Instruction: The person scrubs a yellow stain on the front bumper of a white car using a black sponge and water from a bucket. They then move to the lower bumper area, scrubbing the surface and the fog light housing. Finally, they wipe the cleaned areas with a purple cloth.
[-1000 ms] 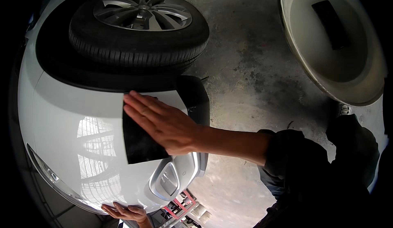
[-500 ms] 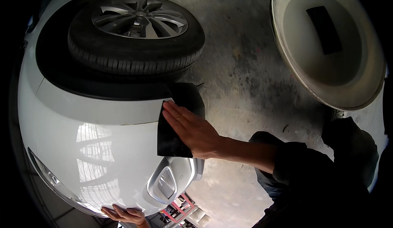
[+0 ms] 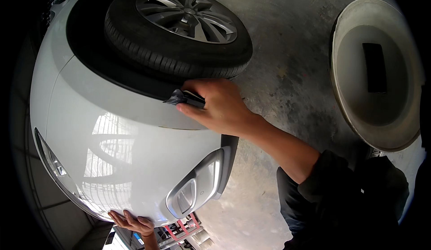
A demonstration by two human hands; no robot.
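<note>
My right hand (image 3: pixel 220 106) pinches a folded black sheet of sandpaper (image 3: pixel 186 98) between thumb and fingers, by the black wheel-arch edge of a white car's bumper (image 3: pixel 143 146). A thin, dark, yellowish scratch (image 3: pixel 177 128) runs across the paint just below that hand. My left hand (image 3: pixel 132 222) lies with fingers spread on the bumper's lower side in the picture, holding nothing. Between the two hands sits a silver-trimmed lamp recess (image 3: pixel 186 198).
The tyre and its spoked wheel (image 3: pixel 188 14) stand close above my right hand. A pale round basin (image 3: pixel 341 101) on the stained concrete floor (image 3: pixel 292 61) holds cloudy water and a black strip (image 3: pixel 375 68). My dark-clothed knee (image 3: pixel 292 200) is at lower right. A headlight (image 3: pixel 56 160) edges the left.
My right hand was laid flat over the spread black sheet; now the sheet is bunched in its grip, slightly higher. The view has shifted. My left hand stays on the bumper.
</note>
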